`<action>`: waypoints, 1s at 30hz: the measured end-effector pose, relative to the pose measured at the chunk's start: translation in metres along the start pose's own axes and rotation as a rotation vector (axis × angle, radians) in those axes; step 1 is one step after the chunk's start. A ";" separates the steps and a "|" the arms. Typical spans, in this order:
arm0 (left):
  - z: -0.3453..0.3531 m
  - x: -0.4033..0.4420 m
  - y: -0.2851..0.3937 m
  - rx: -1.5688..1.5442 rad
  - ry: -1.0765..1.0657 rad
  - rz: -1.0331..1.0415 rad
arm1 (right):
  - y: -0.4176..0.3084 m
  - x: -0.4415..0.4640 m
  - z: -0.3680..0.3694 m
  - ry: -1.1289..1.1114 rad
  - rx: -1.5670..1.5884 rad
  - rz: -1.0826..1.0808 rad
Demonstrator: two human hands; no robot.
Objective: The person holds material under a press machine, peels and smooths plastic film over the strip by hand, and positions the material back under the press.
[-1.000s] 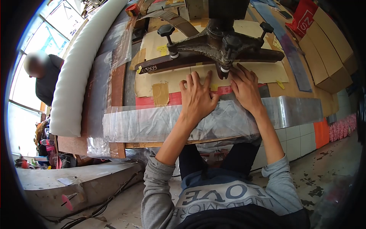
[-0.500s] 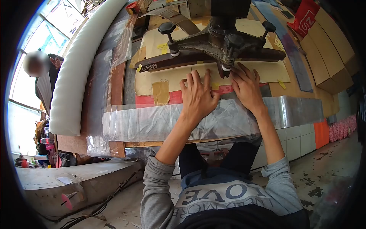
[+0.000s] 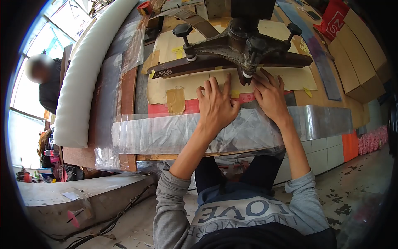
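Observation:
My left hand [image 3: 216, 102] lies on the pale board [image 3: 190, 86] with its fingers spread and the palm over the red strip. To its right, my right hand [image 3: 271, 96] rests on the same board, fingers stretched forward and apart. Just beyond my fingertips is a dark metal press bar [image 3: 199, 66] under a black bracket [image 3: 244, 52] with knobs. A clear plastic sheet [image 3: 166, 135] covers the table's front edge below my wrists. Brown tape [image 3: 175, 101] is stuck on the board left of my left hand. Neither hand grips anything visible.
A white foam roll [image 3: 78, 91] runs along the left side, with a person [image 3: 49, 85] beyond it. Cardboard boxes [image 3: 352, 62] and a red bag [image 3: 333, 18] are on the right. Cables [image 3: 112, 224] lie at the lower left.
Both hands keep nearly the same place on the board; the right fingers have shifted slightly. The person at the left has lowered a raised hand, and a brown panel now shows beside them.

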State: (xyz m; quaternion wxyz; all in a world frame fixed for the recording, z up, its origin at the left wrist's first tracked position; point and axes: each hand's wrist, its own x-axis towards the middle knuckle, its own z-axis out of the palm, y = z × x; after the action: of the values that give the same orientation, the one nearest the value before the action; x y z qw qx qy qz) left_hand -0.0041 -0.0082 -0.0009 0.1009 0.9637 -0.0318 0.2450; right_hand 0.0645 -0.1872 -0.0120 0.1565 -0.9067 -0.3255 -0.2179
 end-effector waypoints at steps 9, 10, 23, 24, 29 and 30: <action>0.000 0.001 0.000 0.004 -0.008 -0.004 | -0.001 0.002 -0.003 -0.004 -0.019 -0.017; 0.000 0.000 0.000 0.006 -0.004 -0.001 | -0.001 0.002 -0.003 -0.006 -0.020 -0.018; -0.006 0.001 0.003 -0.011 -0.072 -0.022 | -0.005 0.005 -0.011 -0.030 -0.089 -0.054; -0.006 0.001 0.003 -0.010 -0.066 -0.016 | -0.005 0.004 -0.011 -0.031 -0.089 -0.057; -0.006 0.001 0.003 -0.006 -0.065 -0.015 | -0.004 0.006 -0.010 -0.030 -0.082 -0.072; -0.005 0.001 0.002 -0.001 -0.045 -0.006 | -0.004 0.006 -0.010 -0.034 -0.079 -0.075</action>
State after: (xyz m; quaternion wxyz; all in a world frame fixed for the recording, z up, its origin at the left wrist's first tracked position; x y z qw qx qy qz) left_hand -0.0056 -0.0096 0.0046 0.1013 0.9690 -0.0313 0.2230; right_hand 0.0632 -0.1853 0.0001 0.1066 -0.9029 -0.3531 -0.2208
